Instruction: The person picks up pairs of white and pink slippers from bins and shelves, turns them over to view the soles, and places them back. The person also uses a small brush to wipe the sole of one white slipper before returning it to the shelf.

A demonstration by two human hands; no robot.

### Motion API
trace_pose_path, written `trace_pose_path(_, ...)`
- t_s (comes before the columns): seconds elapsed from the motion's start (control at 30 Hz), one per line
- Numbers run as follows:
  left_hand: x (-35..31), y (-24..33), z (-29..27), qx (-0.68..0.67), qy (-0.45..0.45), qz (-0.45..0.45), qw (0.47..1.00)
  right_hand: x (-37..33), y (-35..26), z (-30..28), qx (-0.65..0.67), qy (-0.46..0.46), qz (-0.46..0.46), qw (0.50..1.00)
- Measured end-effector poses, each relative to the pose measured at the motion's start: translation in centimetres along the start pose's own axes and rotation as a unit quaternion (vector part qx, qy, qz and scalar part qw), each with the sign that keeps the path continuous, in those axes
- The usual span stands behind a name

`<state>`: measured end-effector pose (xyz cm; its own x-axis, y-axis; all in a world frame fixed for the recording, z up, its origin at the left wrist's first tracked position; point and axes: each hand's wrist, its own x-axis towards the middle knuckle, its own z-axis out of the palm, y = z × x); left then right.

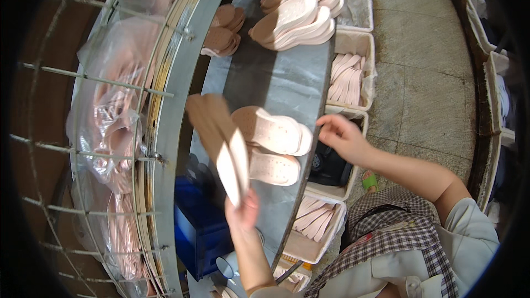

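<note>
My left hand [242,209] grips a small stack of pale pink shoe soles [234,160] by one end. The stack is tilted up over the table, blurred by motion, with its far end in shade. Beside it lie two short piles of similar soles [279,134], dotted with small holes, on the grey table [295,66]. My right hand [345,137] hovers by the table's right edge, fingers loosely bent and apart, and nothing shows in them.
More soles [301,16] are piled at the table's far end, with smaller ones [221,36] to their left. Lined bins [371,49] of pink strips stand along the right edge. A wire grid [99,149] with bagged pink pieces rises at left, near a blue box [201,237] and a cup [226,265].
</note>
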<state>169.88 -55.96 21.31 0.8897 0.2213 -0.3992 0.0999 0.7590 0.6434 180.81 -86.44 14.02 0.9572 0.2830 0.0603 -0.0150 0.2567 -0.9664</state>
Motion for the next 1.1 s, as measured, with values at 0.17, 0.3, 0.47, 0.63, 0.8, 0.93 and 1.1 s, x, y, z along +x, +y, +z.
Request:
trace_pose_path(0.17, -7.2, -13.6, 7.1, 0.099, -0.136, -0.071, 0.983, -5.7, -2.2, -1.0, 0.272, -0.117, -0.027, 0.955)
trace_pose_path(0.3, -9.8, -20.2, 10.3, 0.322, -0.221, -0.060, 0.919, -11.9, -4.3, -6.6, 0.404, -0.101, 0.027, 0.909)
trace_pose_path(0.47, -6.4, -23.4, 13.2, 0.339, -0.203, -0.035, 0.918, -17.9, -5.9, -10.5, 0.411, -0.048, 0.138, 0.900)
trace_pose_path(0.63, -4.6, -30.7, 12.8, 0.366, -0.195, -0.133, 0.900, -21.5, -5.3, -13.2, 0.460, 0.025, 0.326, 0.826)
trace_pose_path(0.8, -5.4, -35.7, 10.3, 0.270, -0.125, -0.249, 0.922, -24.1, -3.8, -15.8, 0.503, 0.118, 0.419, 0.747)
trace_pose_path(0.93, -7.1, -36.9, 10.3, 0.314, -0.106, -0.253, 0.909, -25.3, -2.9, -16.6, 0.506, 0.127, 0.417, 0.745)
trace_pose_path(1.1, -8.3, -36.9, 11.8, 0.307, -0.069, -0.228, 0.921, -25.7, -2.7, -16.6, 0.511, 0.131, 0.422, 0.737)
